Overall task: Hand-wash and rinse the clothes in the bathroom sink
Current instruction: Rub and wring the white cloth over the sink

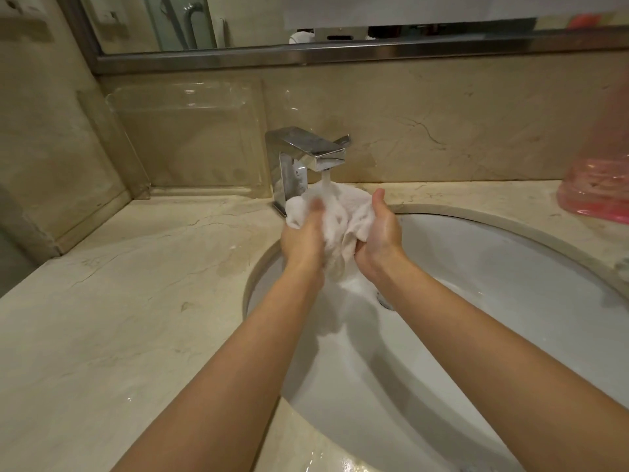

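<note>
One white cloth [340,212], one sink [510,267], one chrome faucet [306,155], two hands. Cloth is bunched between both hands, held up over the sink basin right under the running water stream [325,178]. Left hand [303,238] grips the cloth's left side, fingers curled into it, blurred. Right hand [383,229] cups the right side, thumb up, fingers wrapped under. One clear acrylic tray [183,137] on the marble counter [119,301] at left, one pink bag [602,185] at right.
</note>
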Demonstrator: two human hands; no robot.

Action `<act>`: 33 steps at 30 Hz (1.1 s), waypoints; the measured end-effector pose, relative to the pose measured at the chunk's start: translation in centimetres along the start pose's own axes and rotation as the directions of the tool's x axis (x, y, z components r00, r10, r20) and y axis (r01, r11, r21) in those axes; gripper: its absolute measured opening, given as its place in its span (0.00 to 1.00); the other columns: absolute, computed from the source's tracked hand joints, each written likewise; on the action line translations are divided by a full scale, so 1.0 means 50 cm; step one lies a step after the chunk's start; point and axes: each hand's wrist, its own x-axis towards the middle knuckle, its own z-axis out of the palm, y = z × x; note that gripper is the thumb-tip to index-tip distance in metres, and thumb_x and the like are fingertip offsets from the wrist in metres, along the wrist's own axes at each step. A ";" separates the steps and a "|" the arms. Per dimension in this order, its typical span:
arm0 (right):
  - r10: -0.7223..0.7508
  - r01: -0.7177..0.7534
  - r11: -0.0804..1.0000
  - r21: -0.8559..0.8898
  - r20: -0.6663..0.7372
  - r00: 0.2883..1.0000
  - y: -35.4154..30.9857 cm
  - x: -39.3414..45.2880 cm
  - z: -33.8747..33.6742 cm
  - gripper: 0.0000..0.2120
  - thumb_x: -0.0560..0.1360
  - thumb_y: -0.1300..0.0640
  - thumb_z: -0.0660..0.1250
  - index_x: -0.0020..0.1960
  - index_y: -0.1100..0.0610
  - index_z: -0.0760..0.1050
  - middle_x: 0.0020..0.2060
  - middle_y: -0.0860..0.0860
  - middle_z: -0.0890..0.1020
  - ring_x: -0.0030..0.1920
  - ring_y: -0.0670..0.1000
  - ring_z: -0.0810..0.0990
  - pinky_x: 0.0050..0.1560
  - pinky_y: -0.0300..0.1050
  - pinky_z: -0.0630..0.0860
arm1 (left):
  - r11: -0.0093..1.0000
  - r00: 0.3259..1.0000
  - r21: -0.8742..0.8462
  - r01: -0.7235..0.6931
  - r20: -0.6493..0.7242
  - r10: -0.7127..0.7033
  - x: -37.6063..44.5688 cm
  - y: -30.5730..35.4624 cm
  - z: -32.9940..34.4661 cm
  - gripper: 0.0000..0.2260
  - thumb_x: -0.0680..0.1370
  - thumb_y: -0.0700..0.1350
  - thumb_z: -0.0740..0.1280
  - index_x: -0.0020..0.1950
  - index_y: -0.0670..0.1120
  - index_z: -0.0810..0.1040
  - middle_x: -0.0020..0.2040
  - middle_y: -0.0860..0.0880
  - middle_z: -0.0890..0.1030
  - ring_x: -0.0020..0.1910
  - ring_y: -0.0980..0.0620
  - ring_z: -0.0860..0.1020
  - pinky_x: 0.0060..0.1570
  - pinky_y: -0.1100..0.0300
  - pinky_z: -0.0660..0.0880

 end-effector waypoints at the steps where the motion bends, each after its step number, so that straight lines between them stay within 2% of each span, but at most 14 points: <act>1: 0.026 -0.027 0.999 0.020 0.022 0.999 0.000 0.002 -0.002 0.25 0.81 0.41 0.57 0.58 0.63 0.77 0.51 0.59 0.84 0.52 0.56 0.83 0.61 0.52 0.76 | 1.000 0.999 -0.002 -0.009 -0.034 0.009 0.000 0.004 -0.001 0.14 0.79 0.55 0.64 0.58 0.46 0.77 0.50 0.48 0.81 0.49 0.48 0.79 0.49 0.56 0.77; 3: 0.060 -0.061 0.998 0.008 0.076 0.995 0.002 0.007 0.001 0.29 0.80 0.40 0.57 0.66 0.64 0.72 0.57 0.60 0.82 0.56 0.58 0.82 0.65 0.54 0.74 | 0.998 0.995 -0.053 -0.042 -0.095 0.037 0.001 0.008 -0.004 0.09 0.81 0.52 0.61 0.53 0.48 0.76 0.47 0.49 0.80 0.48 0.49 0.78 0.46 0.57 0.76; 5: 0.089 -0.087 0.996 -0.021 0.122 0.989 0.004 0.005 0.010 0.30 0.79 0.40 0.58 0.68 0.64 0.71 0.59 0.60 0.81 0.58 0.58 0.81 0.67 0.55 0.72 | 0.993 0.989 -0.111 -0.051 -0.145 0.034 -0.001 0.010 -0.005 0.10 0.81 0.53 0.62 0.53 0.47 0.75 0.47 0.49 0.79 0.49 0.48 0.79 0.52 0.55 0.76; 7: 0.096 -0.092 0.995 -0.033 0.176 0.980 0.005 0.000 0.018 0.28 0.79 0.42 0.59 0.67 0.63 0.72 0.59 0.61 0.81 0.58 0.58 0.81 0.66 0.54 0.72 | 0.987 0.987 -0.160 -0.011 -0.162 -0.015 -0.005 0.012 -0.009 0.13 0.80 0.56 0.64 0.52 0.46 0.74 0.43 0.50 0.79 0.44 0.50 0.78 0.49 0.56 0.75; 9: 0.101 -0.093 0.994 -0.051 0.177 0.979 0.005 -0.004 0.022 0.24 0.80 0.45 0.59 0.66 0.62 0.73 0.58 0.60 0.81 0.56 0.57 0.82 0.64 0.54 0.74 | 0.973 0.988 -0.227 0.043 -0.137 -0.076 -0.005 0.011 -0.013 0.15 0.77 0.56 0.67 0.51 0.45 0.76 0.44 0.49 0.81 0.43 0.50 0.80 0.50 0.56 0.76; 11: 0.089 -0.079 0.994 -0.076 0.137 0.987 0.008 0.002 0.023 0.20 0.81 0.46 0.58 0.65 0.58 0.75 0.58 0.56 0.82 0.56 0.56 0.82 0.66 0.56 0.72 | 0.953 0.989 -0.292 0.080 -0.093 -0.111 -0.005 0.011 -0.016 0.16 0.74 0.55 0.69 0.53 0.44 0.78 0.48 0.45 0.83 0.47 0.45 0.82 0.55 0.51 0.78; 14: 0.047 -0.038 0.992 -0.117 0.072 0.996 0.016 0.018 0.014 0.17 0.81 0.45 0.57 0.65 0.51 0.74 0.61 0.51 0.80 0.60 0.54 0.79 0.65 0.60 0.73 | 0.933 0.990 -0.333 0.134 -0.002 -0.143 -0.009 0.012 -0.013 0.18 0.73 0.53 0.64 0.55 0.43 0.80 0.51 0.42 0.84 0.50 0.42 0.82 0.58 0.49 0.77; 17: 0.012 -0.007 0.995 -0.101 0.048 0.999 0.008 0.020 0.016 0.15 0.84 0.49 0.54 0.60 0.56 0.75 0.54 0.56 0.82 0.54 0.57 0.82 0.58 0.58 0.78 | 0.918 0.990 -0.373 0.138 0.013 -0.144 -0.010 0.012 -0.010 0.13 0.75 0.50 0.60 0.46 0.42 0.77 0.42 0.43 0.81 0.45 0.43 0.79 0.50 0.55 0.75; 19: 0.028 -0.027 0.996 -0.089 0.010 1.000 0.008 0.028 0.017 0.18 0.83 0.48 0.55 0.65 0.57 0.74 0.58 0.57 0.81 0.57 0.58 0.81 0.60 0.58 0.77 | 0.908 0.995 -0.406 0.098 0.022 -0.098 -0.007 0.012 -0.007 0.10 0.76 0.48 0.59 0.41 0.43 0.75 0.37 0.45 0.78 0.41 0.44 0.78 0.41 0.57 0.73; 21: 0.055 -0.060 0.990 -0.124 -0.038 0.998 0.011 0.031 0.022 0.21 0.81 0.45 0.56 0.69 0.54 0.72 0.63 0.54 0.78 0.62 0.57 0.77 0.65 0.58 0.74 | 0.901 0.998 -0.428 0.064 0.030 -0.057 -0.006 0.011 -0.006 0.10 0.76 0.47 0.58 0.40 0.44 0.74 0.35 0.46 0.77 0.39 0.45 0.76 0.37 0.58 0.71; 23: 0.074 -0.082 0.988 -0.129 -0.070 0.995 0.014 0.032 0.024 0.21 0.80 0.45 0.55 0.68 0.53 0.72 0.62 0.54 0.78 0.63 0.57 0.77 0.65 0.58 0.73 | 0.900 0.998 -0.432 0.052 0.051 -0.033 -0.011 0.013 -0.005 0.10 0.76 0.46 0.57 0.41 0.43 0.75 0.36 0.46 0.78 0.39 0.45 0.77 0.37 0.58 0.72; 26: 0.056 -0.067 0.990 -0.127 -0.089 0.994 0.019 0.037 0.025 0.20 0.81 0.46 0.55 0.65 0.54 0.75 0.58 0.54 0.81 0.58 0.57 0.80 0.63 0.59 0.75 | 0.894 0.998 -0.445 0.052 0.050 -0.034 -0.015 0.021 -0.005 0.12 0.78 0.44 0.56 0.39 0.43 0.75 0.33 0.47 0.79 0.35 0.48 0.77 0.35 0.60 0.72; 30: -0.051 0.041 0.982 -0.182 -0.046 0.998 0.022 0.030 0.024 0.20 0.81 0.45 0.57 0.67 0.54 0.72 0.61 0.52 0.79 0.61 0.55 0.77 0.65 0.58 0.72 | 0.933 0.995 -0.356 -0.053 -0.101 0.018 -0.007 0.023 -0.008 0.09 0.73 0.46 0.60 0.38 0.44 0.75 0.38 0.45 0.79 0.40 0.45 0.77 0.37 0.58 0.72; 33: -0.150 0.144 0.936 -0.320 0.005 0.989 0.013 0.016 0.008 0.18 0.77 0.41 0.62 0.61 0.51 0.71 0.59 0.48 0.77 0.61 0.52 0.76 0.65 0.55 0.72 | 0.959 0.973 -0.237 -0.157 -0.204 0.109 -0.016 0.025 -0.006 0.09 0.76 0.44 0.61 0.35 0.45 0.74 0.34 0.49 0.76 0.35 0.50 0.74 0.33 0.60 0.69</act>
